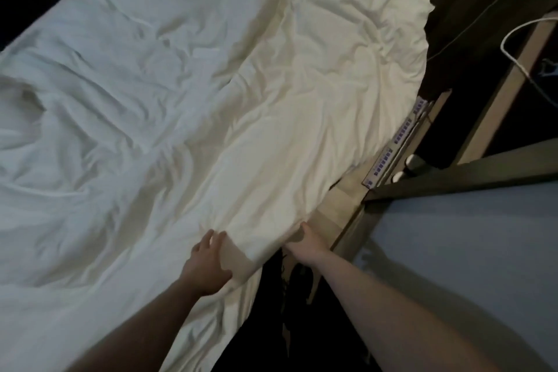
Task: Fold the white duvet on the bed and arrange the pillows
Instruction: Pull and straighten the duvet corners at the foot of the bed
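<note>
Head view of the near edge of the bed. The crumpled white fabric duvet [211, 100] covers nearly the whole mattress, spreading away from both hands; its cream-lit corner lies between them and hangs over the bed's side. The left hand [208, 263] rests flat on the duvet with fingers spread wide and straight, holding nothing. The right hand [308, 243] reaches under the hanging edge just beside the left; its fingertips are hidden by the cloth, so whether it pinches the hem cannot be told. Beyond the right hand stands a pale wooden bedside ledge [338, 205] carrying a long white strip with purple markings [395, 142]; farther out, a white cable [513, 48] loops over dark furniture. No pillows can be made out.

The step in hand appears to be securing the near corner before the first fold. To do it well, both hands should take the hem itself, well apart, so the edge draws straight. The lift should carry the corner away from the ledge side, as trailing cloth could sweep the strip or snag the cable.
</note>
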Demonstrator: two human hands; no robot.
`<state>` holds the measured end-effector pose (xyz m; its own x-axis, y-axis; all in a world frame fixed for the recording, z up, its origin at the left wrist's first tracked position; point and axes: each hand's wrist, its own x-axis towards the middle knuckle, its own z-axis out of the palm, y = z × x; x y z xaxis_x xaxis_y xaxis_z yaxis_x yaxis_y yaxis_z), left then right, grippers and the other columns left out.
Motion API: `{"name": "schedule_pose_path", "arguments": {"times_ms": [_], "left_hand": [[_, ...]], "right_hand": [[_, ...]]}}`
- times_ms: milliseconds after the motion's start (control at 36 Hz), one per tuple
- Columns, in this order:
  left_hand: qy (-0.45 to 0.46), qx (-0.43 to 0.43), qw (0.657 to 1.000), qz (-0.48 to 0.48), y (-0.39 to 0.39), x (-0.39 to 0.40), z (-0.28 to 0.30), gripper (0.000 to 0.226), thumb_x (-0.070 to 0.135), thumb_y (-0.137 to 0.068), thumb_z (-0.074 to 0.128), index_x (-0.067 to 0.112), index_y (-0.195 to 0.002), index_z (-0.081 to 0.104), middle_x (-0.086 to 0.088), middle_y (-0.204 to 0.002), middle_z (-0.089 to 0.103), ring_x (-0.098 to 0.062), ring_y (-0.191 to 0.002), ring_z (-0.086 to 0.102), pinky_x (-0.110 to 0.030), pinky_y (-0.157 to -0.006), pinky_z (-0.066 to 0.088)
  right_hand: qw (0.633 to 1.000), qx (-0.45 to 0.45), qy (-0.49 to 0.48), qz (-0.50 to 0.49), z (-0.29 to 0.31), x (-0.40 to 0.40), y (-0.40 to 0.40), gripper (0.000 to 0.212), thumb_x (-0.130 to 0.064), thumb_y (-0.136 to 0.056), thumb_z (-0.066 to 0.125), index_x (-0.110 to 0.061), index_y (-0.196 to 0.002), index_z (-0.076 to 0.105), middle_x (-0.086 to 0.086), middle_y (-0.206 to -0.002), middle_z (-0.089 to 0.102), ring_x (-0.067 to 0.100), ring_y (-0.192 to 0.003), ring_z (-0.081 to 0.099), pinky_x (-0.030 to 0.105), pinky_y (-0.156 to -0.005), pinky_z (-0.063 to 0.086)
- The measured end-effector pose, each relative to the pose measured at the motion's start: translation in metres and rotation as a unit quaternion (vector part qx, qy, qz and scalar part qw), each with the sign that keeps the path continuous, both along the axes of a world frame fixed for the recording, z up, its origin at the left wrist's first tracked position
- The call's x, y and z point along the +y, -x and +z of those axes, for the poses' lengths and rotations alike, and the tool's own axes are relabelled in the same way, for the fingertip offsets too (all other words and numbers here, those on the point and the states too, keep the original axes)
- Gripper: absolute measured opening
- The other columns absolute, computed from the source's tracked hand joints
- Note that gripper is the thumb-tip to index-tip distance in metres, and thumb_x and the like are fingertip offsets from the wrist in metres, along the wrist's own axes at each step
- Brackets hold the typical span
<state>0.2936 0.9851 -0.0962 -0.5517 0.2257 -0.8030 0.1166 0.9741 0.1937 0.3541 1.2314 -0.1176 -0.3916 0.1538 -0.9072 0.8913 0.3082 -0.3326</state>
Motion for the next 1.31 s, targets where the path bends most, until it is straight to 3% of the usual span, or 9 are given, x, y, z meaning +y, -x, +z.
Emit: {"name": "schedule_pose_path", "arguments": {"times_ms": [333,472,639,694,806,917,1028,1139,1306], "left_hand": [[-0.015,0.083,0.996,0.017,-0.078,-0.104,-0.003,0.086,0.035,-0.083,0.065,0.025,-0.155,0.017,0.003,-0.161,0.018,-0.026,-0.142,0.027,-0.037,-0.111,0.036],[-0.06,0.128,0.99,0.004,-0.102,-0.152,-0.014,0.089,0.034,-0.079,0.067,0.025,-0.154,0.021,0.001,-0.159,0.023,-0.025,-0.141,0.03,-0.037,-0.112,0.034],[-0.08,0.164,0.981,-0.067,-0.123,-0.21,-0.029,0.089,0.036,-0.08,0.064,0.025,-0.155,0.017,0.001,-0.161,0.02,-0.022,-0.143,0.026,-0.033,-0.114,0.029],[-0.087,0.177,0.977,-0.082,-0.129,-0.225,-0.033,0.089,0.036,-0.079,0.064,0.025,-0.155,0.019,0.0,-0.16,0.021,-0.023,-0.143,0.027,-0.034,-0.115,0.028],[-0.093,0.186,0.973,-0.098,-0.138,-0.246,-0.037,0.088,0.037,-0.08,0.064,0.025,-0.155,0.019,0.0,-0.16,0.022,-0.023,-0.144,0.025,-0.036,-0.116,0.028],[-0.089,0.198,0.97,-0.113,-0.146,-0.258,-0.036,0.088,0.039,-0.081,0.064,0.026,-0.155,0.018,0.001,-0.161,0.02,-0.023,-0.144,0.024,-0.036,-0.117,0.026],[-0.078,0.202,0.968,-0.124,-0.155,-0.269,-0.03,0.089,0.04,-0.081,0.065,0.025,-0.155,0.017,-0.002,-0.161,0.019,-0.025,-0.145,0.024,-0.039,-0.118,0.026],[-0.056,0.206,0.968,-0.129,-0.174,-0.282,-0.021,0.09,0.038,-0.08,0.065,0.025,-0.155,0.016,-0.002,-0.162,0.018,-0.025,-0.146,0.021,-0.038,-0.118,0.024],[-0.039,0.193,0.974,-0.114,-0.204,-0.307,-0.005,0.09,0.036,-0.075,0.07,0.027,-0.152,0.024,-0.001,-0.159,0.022,-0.027,-0.144,0.026,-0.039,-0.116,0.026]], "right_hand": [[0.998,-0.058,0.013,0.009,-0.015,-0.123,-0.09,0.091,-0.058,-0.088,0.061,-0.016,-0.157,0.018,0.005,-0.161,0.025,0.026,-0.145,0.03,0.032,-0.115,0.032],[0.999,-0.036,-0.001,-0.029,-0.031,-0.19,-0.117,0.077,-0.056,-0.088,0.06,-0.018,-0.15,0.034,0.004,-0.151,0.044,0.027,-0.136,0.044,0.029,-0.11,0.037],[0.991,-0.038,0.002,-0.13,-0.065,-0.271,-0.143,0.101,-0.066,-0.08,0.063,-0.013,-0.155,0.02,0.011,-0.154,0.038,0.03,-0.14,0.039,0.032,-0.112,0.035],[0.988,-0.036,-0.01,-0.15,-0.072,-0.289,-0.152,0.089,-0.058,-0.085,0.063,-0.009,-0.151,0.03,0.012,-0.151,0.043,0.029,-0.138,0.042,0.029,-0.107,0.035],[0.991,0.006,-0.036,-0.126,-0.085,-0.311,-0.169,0.033,-0.028,-0.1,0.052,-0.006,-0.12,0.065,0.016,-0.127,0.064,0.03,-0.117,0.06,0.027,-0.089,0.045],[0.983,0.051,-0.072,-0.16,-0.083,-0.321,-0.198,0.026,-0.02,-0.1,0.048,-0.007,-0.112,0.067,0.017,-0.12,0.065,0.033,-0.111,0.059,0.027,-0.084,0.042],[0.977,0.084,-0.105,-0.164,-0.067,-0.315,-0.244,0.017,-0.016,-0.099,0.047,-0.013,-0.088,0.059,0.02,-0.113,0.065,0.034,-0.107,0.059,0.026,-0.075,0.034],[0.979,0.094,-0.12,-0.135,-0.049,-0.311,-0.291,0.022,-0.019,-0.1,0.046,-0.011,-0.107,0.066,0.013,-0.117,0.065,0.03,-0.109,0.057,0.024,-0.077,0.033],[0.976,0.084,-0.137,-0.148,-0.036,-0.331,-0.381,0.018,-0.017,-0.097,0.051,-0.018,-0.082,0.061,0.014,-0.107,0.068,0.026,-0.097,0.06,0.028,-0.076,0.039]]}}
